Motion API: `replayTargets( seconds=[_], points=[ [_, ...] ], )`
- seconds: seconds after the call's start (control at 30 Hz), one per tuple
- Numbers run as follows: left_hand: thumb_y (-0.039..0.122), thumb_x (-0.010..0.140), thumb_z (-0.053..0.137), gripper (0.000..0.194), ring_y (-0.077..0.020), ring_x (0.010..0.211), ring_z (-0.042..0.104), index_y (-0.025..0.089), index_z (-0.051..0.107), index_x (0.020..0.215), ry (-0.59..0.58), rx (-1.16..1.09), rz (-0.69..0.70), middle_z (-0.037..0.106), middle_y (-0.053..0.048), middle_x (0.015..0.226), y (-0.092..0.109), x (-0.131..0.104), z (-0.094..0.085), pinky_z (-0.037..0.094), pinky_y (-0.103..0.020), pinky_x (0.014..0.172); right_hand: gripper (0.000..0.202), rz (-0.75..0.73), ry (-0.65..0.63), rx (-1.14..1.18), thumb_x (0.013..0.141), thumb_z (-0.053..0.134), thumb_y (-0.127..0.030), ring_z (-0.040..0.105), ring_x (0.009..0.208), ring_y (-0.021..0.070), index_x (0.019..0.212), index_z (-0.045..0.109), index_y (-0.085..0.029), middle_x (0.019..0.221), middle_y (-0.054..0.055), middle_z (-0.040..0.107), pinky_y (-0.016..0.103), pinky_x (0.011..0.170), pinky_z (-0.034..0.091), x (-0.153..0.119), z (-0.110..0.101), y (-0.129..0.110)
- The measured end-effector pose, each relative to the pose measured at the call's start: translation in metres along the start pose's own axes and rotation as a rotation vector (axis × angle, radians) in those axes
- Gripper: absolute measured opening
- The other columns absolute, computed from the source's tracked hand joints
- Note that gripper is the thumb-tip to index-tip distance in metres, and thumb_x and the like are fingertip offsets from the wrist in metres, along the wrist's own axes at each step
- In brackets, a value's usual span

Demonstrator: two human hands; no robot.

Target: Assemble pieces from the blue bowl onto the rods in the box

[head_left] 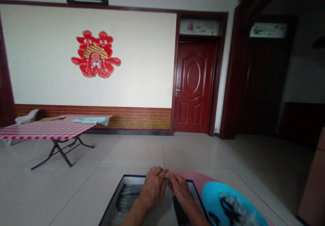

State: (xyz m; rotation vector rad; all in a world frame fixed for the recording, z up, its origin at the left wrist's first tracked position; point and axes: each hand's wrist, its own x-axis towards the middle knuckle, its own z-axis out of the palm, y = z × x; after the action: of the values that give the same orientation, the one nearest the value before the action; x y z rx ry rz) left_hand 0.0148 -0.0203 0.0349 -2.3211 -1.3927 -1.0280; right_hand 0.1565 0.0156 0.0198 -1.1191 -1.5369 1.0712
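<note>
My left hand [154, 187] and my right hand [179, 189] meet above a shallow box [134, 176] with a dark blue rim and pale inside. The fingers of both are closed in a pinch, fingertips nearly touching. A small dark bit shows between them, too little to name. Thin greyish pieces [128, 197] lie in a pile at the box's left side. Under my right hand is a black strip-like thing [178, 211], partly covered by the wrist. Right of the box sits a bright blue basin [210, 194] holding black and whitish fluffy-looking stuff [230, 205].
A pink round surface [189, 174] lies under the box and basin. To the left stands a folding table [63, 126] with a checkered cloth and a light green cloth [92, 120]. A white chair [27, 116] is behind it. A red door [194, 87] is ahead across the tiled floor.
</note>
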Motion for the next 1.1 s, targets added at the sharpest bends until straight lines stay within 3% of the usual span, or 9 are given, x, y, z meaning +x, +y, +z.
replayTargets(
  seconds=[0.07,0.13,0.2,0.47,0.63,0.77,0.83,0.93,1.1],
  points=[
    [0.024,0.090,0.043,0.024,-0.0234,0.091,0.055,0.017,0.058,0.107,0.146,-0.006,-0.043,0.060,-0.011,0.099,0.000,0.002,-0.004,0.045,-0.037,0.082,0.041,0.024,0.065,0.070,0.076,0.042,-0.059,0.051,0.049,0.0139,0.061,0.052,-0.022,0.054,-0.002,0.055,0.025,0.047,0.038,0.001,-0.001,-0.001],
    [0.027,0.093,0.039,0.024,-0.0214,0.083,0.058,0.018,0.061,0.091,0.205,-0.016,-0.131,0.061,-0.008,0.085,-0.001,0.002,-0.006,0.046,-0.034,0.076,0.043,0.043,0.095,0.152,0.077,0.042,-0.060,0.051,0.049,0.0130,0.063,0.053,-0.021,0.054,-0.003,0.054,0.024,0.046,0.037,0.000,-0.001,-0.002],
    [0.030,0.095,0.036,0.029,-0.0194,0.075,0.060,0.020,0.061,0.083,0.202,-0.036,-0.190,0.060,-0.005,0.075,-0.003,0.002,-0.004,0.047,-0.030,0.071,0.043,0.043,0.065,0.215,0.076,0.044,-0.061,0.051,0.050,0.0120,0.065,0.054,-0.020,0.057,-0.003,0.055,0.023,0.047,0.036,-0.002,0.001,-0.004],
    [0.043,0.090,0.042,0.039,-0.0188,0.075,0.068,0.015,0.062,0.109,0.218,-0.226,-0.328,0.071,-0.006,0.083,-0.014,0.000,0.007,0.053,-0.027,0.070,0.036,-0.071,-0.307,0.096,0.081,0.050,-0.048,0.051,0.055,0.0107,0.076,0.064,-0.016,0.062,-0.003,0.058,0.021,0.050,0.036,-0.021,0.018,-0.015],
    [0.037,0.089,0.040,0.038,-0.0202,0.084,0.069,0.015,0.063,0.110,0.184,-0.287,-0.292,0.073,-0.008,0.092,-0.015,-0.003,0.016,0.055,-0.029,0.075,0.019,-0.232,-0.305,-0.070,0.076,0.052,-0.025,0.056,0.065,0.0141,0.074,0.068,-0.014,0.067,-0.001,0.064,0.022,0.057,0.040,-0.029,0.027,-0.014],
    [0.030,0.090,0.036,0.038,-0.0190,0.090,0.067,0.016,0.058,0.117,0.198,-0.252,-0.239,0.071,-0.008,0.102,-0.018,-0.006,0.021,0.054,-0.030,0.079,0.018,-0.295,-0.345,-0.258,0.074,0.052,-0.017,0.062,0.068,0.0171,0.077,0.070,-0.014,0.074,0.003,0.070,0.022,0.056,0.041,-0.032,0.029,-0.010],
    [0.027,0.090,0.034,0.037,-0.0189,0.091,0.067,0.015,0.058,0.116,0.217,-0.193,-0.227,0.070,-0.009,0.102,-0.021,-0.006,0.021,0.054,-0.031,0.079,0.020,-0.361,-0.316,-0.378,0.073,0.050,-0.012,0.064,0.069,0.0178,0.080,0.069,-0.015,0.078,0.006,0.072,0.023,0.058,0.041,-0.031,0.027,-0.007],
    [0.028,0.092,0.034,0.034,-0.0197,0.089,0.067,0.016,0.059,0.113,0.215,-0.066,-0.216,0.070,-0.009,0.100,-0.025,-0.006,0.019,0.054,-0.031,0.078,0.026,-0.442,-0.168,-0.510,0.073,0.046,-0.007,0.065,0.079,0.0187,0.084,0.068,-0.016,0.084,0.007,0.072,0.025,0.068,0.044,-0.026,0.020,-0.005],
    [0.028,0.095,0.035,0.035,-0.0191,0.084,0.067,0.018,0.054,0.123,0.087,0.096,-0.151,0.069,-0.008,0.093,-0.020,-0.006,0.016,0.053,-0.028,0.072,0.027,-0.416,0.042,-0.550,0.076,0.045,-0.007,0.063,0.086,0.0181,0.089,0.067,-0.016,0.090,0.009,0.071,0.027,0.079,0.045,-0.009,-0.002,-0.016]
  ],
)
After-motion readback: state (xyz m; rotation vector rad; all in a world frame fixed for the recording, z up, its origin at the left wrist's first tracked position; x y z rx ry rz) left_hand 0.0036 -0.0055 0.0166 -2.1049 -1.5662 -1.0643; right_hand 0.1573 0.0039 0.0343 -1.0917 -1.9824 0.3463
